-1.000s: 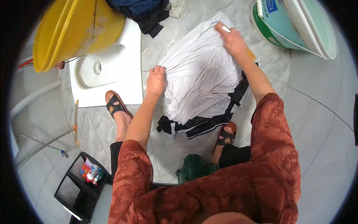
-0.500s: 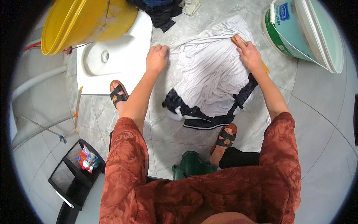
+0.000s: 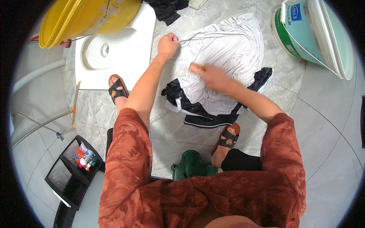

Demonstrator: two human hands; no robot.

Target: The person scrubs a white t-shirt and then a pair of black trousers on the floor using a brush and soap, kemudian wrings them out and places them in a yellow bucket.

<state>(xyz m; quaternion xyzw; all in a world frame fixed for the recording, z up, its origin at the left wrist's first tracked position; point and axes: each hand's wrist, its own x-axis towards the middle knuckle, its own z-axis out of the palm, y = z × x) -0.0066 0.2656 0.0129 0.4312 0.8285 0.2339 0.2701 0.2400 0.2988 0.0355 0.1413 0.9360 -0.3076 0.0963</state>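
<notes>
A wet white garment [image 3: 239, 49] lies crumpled on the tiled floor in front of me, partly over a black garment with pale stripes [image 3: 209, 121]. My left hand [image 3: 168, 45] is closed on the white garment's far left end, where the cloth is drawn into a narrow strip. Over the middle of the white cloth is my right hand [image 3: 215, 78], blurred by motion and wrapped round a brown wooden scrubbing brush [image 3: 196, 68]. Only one end of the brush shows; its bristles are hidden.
A white squat toilet [image 3: 138, 49] is set in the floor at left, with a yellow bucket [image 3: 91, 19] over its far part. At the far right stands a pale green bucket [image 3: 304, 34]. Dark clothes [image 3: 165, 10] lie beyond. A black rack [image 3: 72, 174] holds packets.
My right hand has swept left and nearer across the white cloth with the brush. My left hand has shifted slightly right, keeping the garment's end. The cloth's right side has changed shape.
</notes>
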